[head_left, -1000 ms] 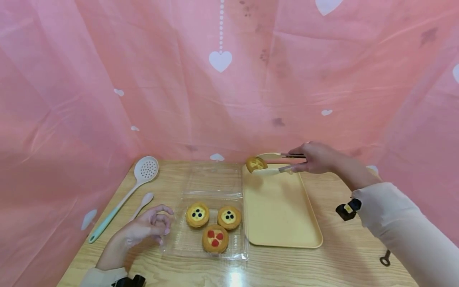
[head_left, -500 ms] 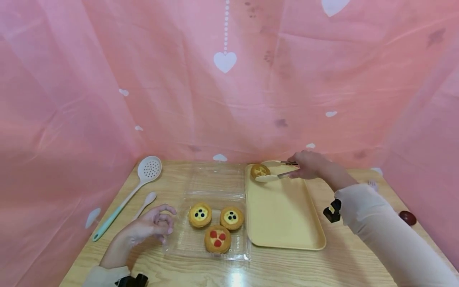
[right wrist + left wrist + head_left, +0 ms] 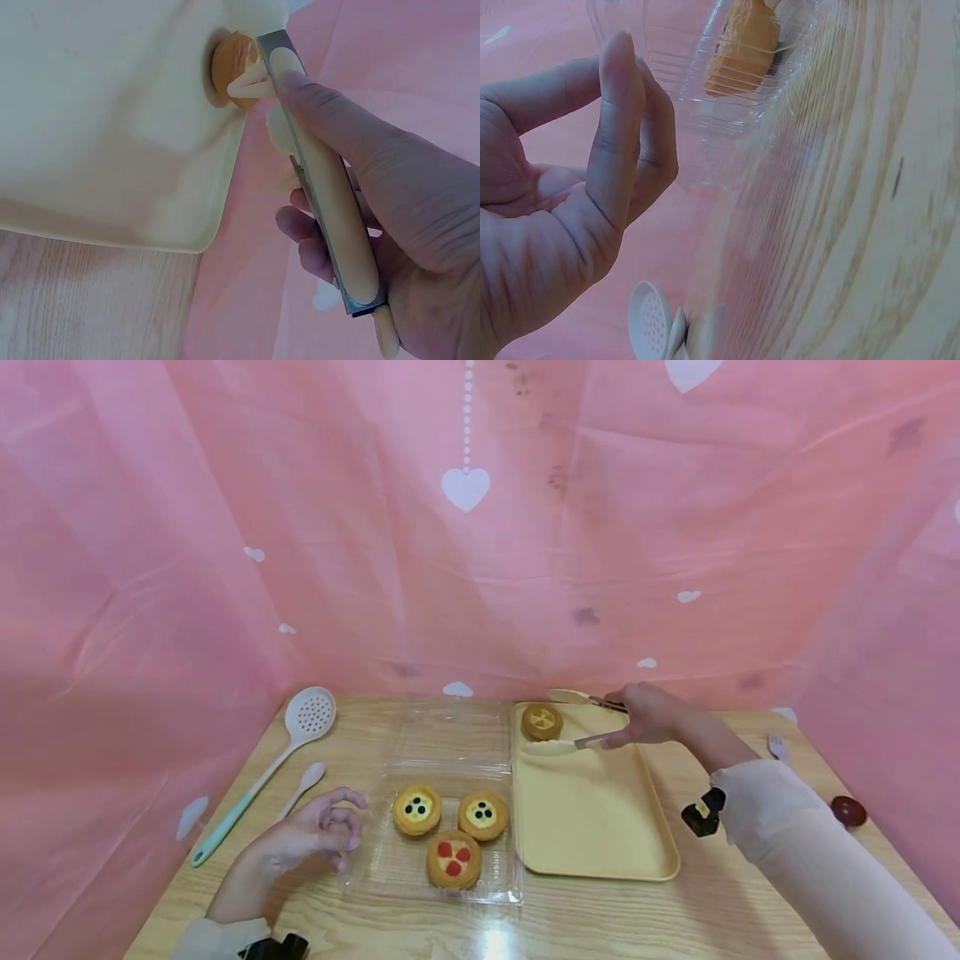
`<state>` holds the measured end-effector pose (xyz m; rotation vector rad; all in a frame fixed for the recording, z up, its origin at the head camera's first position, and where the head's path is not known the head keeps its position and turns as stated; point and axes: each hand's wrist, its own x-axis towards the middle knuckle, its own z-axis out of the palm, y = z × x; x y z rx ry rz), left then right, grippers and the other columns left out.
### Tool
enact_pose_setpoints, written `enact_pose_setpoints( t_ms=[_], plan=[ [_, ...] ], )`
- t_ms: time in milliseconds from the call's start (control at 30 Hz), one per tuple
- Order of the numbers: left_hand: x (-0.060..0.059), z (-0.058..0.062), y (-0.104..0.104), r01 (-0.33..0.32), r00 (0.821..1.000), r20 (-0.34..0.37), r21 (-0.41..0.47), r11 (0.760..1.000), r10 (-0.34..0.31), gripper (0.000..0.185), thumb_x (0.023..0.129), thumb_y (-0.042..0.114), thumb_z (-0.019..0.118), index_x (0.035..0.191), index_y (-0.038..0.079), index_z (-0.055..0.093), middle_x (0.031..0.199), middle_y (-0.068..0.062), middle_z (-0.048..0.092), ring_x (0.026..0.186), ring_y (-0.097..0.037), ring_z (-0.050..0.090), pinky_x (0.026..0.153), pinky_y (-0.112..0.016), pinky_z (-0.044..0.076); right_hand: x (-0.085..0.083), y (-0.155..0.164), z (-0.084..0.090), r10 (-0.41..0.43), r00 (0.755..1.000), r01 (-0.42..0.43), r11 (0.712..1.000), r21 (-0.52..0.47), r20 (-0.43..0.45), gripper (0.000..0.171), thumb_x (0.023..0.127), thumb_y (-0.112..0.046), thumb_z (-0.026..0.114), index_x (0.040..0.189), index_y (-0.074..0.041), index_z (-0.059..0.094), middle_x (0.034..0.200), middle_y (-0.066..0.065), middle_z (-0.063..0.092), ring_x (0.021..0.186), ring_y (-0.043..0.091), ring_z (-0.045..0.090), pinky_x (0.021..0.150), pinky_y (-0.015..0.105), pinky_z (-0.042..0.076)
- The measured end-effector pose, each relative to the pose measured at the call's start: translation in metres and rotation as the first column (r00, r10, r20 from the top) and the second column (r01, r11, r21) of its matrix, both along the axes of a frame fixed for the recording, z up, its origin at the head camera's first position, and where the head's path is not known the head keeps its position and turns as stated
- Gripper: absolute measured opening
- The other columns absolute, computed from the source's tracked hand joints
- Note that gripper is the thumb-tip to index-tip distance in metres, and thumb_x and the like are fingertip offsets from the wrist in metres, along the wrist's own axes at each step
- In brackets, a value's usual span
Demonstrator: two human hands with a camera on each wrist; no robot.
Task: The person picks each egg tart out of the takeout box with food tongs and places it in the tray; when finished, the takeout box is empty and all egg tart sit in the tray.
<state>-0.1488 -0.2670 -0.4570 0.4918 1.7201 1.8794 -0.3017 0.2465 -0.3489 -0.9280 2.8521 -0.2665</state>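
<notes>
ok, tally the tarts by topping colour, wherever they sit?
Dark-dot tarts: 2, and, in the clear box
Red-topped tart: 1, in the clear box
Plain yellow-topped tart: 1, on the yellow tray, between the open tongs held by the right hand
Total: 4

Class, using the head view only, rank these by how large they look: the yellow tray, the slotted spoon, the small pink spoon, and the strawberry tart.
1. yellow tray
2. slotted spoon
3. small pink spoon and strawberry tart: unsure; the spoon looks longer, the tart wider and nearer the camera.
</notes>
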Motion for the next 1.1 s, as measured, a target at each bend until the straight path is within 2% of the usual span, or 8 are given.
enact_pose_setpoints(
  t_ms=[167,300,400,467,567,700,900,1100],
  plan=[
    [0.001,-0.001,0.0,-0.006,1.0,-0.001,0.0,1.0,0.006,0.04,0.09,-0.01,0.058,0.125,-0.005,0.039,0.088,-0.003,0.057,0.072,-0.012,0.06,0.06,-0.027,0.058,0.01,0.002,0.002,0.016,0.999,-0.017,0.999,-0.027,-0.036,0.082,0.078,-0.047,0.082,0.127,0.014,0.057,0.109,0.022,0.069,0.078,0.018,0.06,0.077,0.044,0.053],
    [0.001,-0.002,0.0,0.001,1.0,-0.004,0.001,1.0,-0.001,0.041,0.09,-0.01,0.058,0.125,-0.006,0.038,0.088,-0.003,0.058,0.072,-0.012,0.06,0.06,-0.026,0.057,0.02,0.004,0.007,0.035,0.999,-0.037,0.997,-0.072,-0.021,0.075,0.08,-0.045,0.081,0.127,0.008,0.058,0.078,0.003,0.065,0.056,0.01,0.05,0.063,0.035,0.048],
    [0.001,-0.002,-0.001,0.005,1.0,-0.004,0.003,1.0,-0.005,0.04,0.09,-0.01,0.058,0.125,-0.006,0.039,0.088,-0.002,0.058,0.073,-0.012,0.059,0.06,-0.026,0.057,0.029,0.006,0.01,0.041,0.999,-0.041,0.991,-0.131,-0.006,0.072,0.081,-0.044,0.081,0.128,0.006,0.058,0.066,-0.006,0.057,0.047,0.007,0.046,0.055,0.028,0.045],
    [0.001,-0.001,-0.001,0.006,1.0,-0.003,0.004,1.0,-0.006,0.04,0.091,-0.01,0.058,0.125,-0.006,0.039,0.087,-0.002,0.058,0.074,-0.012,0.059,0.06,-0.026,0.057,0.034,0.006,0.012,0.047,0.999,-0.048,0.984,-0.173,-0.007,0.072,0.08,-0.043,0.082,0.13,0.004,0.058,0.064,-0.006,0.057,0.046,0.005,0.047,0.05,0.026,0.044],
    [0.001,0.0,-0.003,0.006,1.0,-0.003,0.004,1.0,-0.006,0.039,0.091,-0.01,0.058,0.125,-0.006,0.039,0.088,-0.002,0.058,0.074,-0.012,0.059,0.061,-0.026,0.057,0.042,0.001,0.011,0.084,0.996,-0.083,0.966,-0.245,-0.006,0.075,0.078,-0.037,0.085,0.135,0.001,0.056,0.08,-0.001,0.066,0.047,0.006,0.051,0.046,0.025,0.046],
    [0.001,0.0,-0.004,0.007,1.0,0.004,0.012,1.0,-0.007,0.039,0.091,-0.01,0.058,0.125,-0.005,0.039,0.088,-0.002,0.058,0.074,-0.011,0.059,0.061,-0.025,0.057,0.052,-0.012,0.009,0.13,0.991,-0.127,0.954,-0.271,-0.007,0.074,0.079,-0.038,0.085,0.135,0.0,0.057,0.1,0.003,0.069,0.058,0.005,0.057,0.05,0.025,0.049],
    [0.002,-0.001,-0.004,0.011,1.0,0.009,0.019,1.0,-0.011,0.039,0.091,-0.01,0.057,0.125,-0.004,0.039,0.088,-0.002,0.058,0.074,-0.012,0.06,0.061,-0.026,0.057,0.072,-0.04,0.005,0.18,0.984,-0.174,0.956,-0.238,0.004,0.079,0.08,-0.047,0.081,0.138,0.0,0.055,0.102,-0.001,0.069,0.068,0.004,0.056,0.054,0.023,0.048],
    [0.003,0.0,-0.003,0.01,1.0,0.004,0.018,1.0,-0.01,0.037,0.092,-0.009,0.057,0.125,-0.002,0.041,0.089,-0.004,0.058,0.074,-0.013,0.06,0.062,-0.027,0.058,0.089,-0.07,0.0,0.283,0.959,-0.27,0.92,-0.284,0.007,0.07,0.081,-0.042,0.081,0.134,-0.001,0.06,0.102,-0.001,0.071,0.065,0.002,0.058,0.054,0.021,0.05]
  ],
)
